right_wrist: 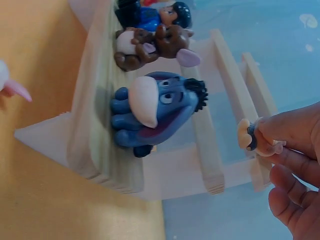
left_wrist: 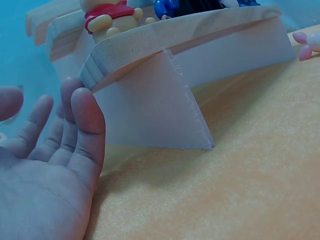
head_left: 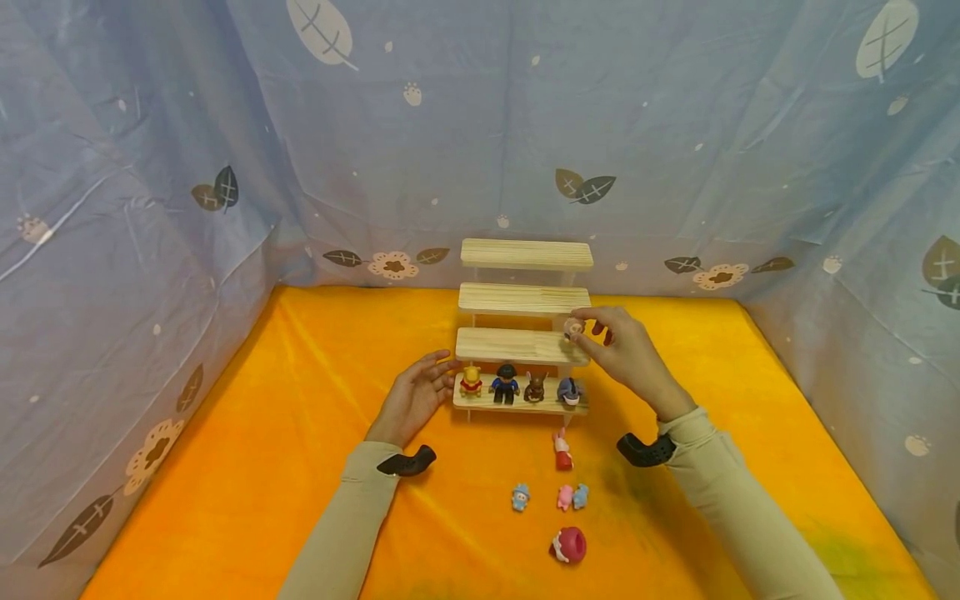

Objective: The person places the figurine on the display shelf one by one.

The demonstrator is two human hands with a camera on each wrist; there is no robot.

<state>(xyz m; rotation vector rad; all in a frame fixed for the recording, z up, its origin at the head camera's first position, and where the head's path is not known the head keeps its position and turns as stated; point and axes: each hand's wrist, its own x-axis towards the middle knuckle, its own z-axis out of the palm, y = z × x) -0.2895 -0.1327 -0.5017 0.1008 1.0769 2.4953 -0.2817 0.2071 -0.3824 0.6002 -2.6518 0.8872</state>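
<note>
My right hand (head_left: 630, 354) pinches a small pale figurine (right_wrist: 248, 136) with a dark blue band between thumb and fingers, at the right end of the second step of a four-step wooden display stand (head_left: 517, 342). My left hand (head_left: 411, 402) has its fingers loosely extended, with fingertips (left_wrist: 87, 107) right at the left end of the lowest step. Along that step stand a yellow bear in a red shirt (head_left: 471, 382), a black-haired doll in blue (head_left: 506, 383), a brown kangaroo figurine (head_left: 536, 387) and a blue donkey (right_wrist: 160, 107).
In front of the stand lie a white and red rabbit-eared figurine (head_left: 562, 450), a light blue figurine (head_left: 521, 497), a pink one (head_left: 565, 497) beside another blue one (head_left: 581, 497), and a dark pink hollow toy (head_left: 573, 544). A patterned curtain (head_left: 420, 150) hangs behind the orange cloth (head_left: 337, 375).
</note>
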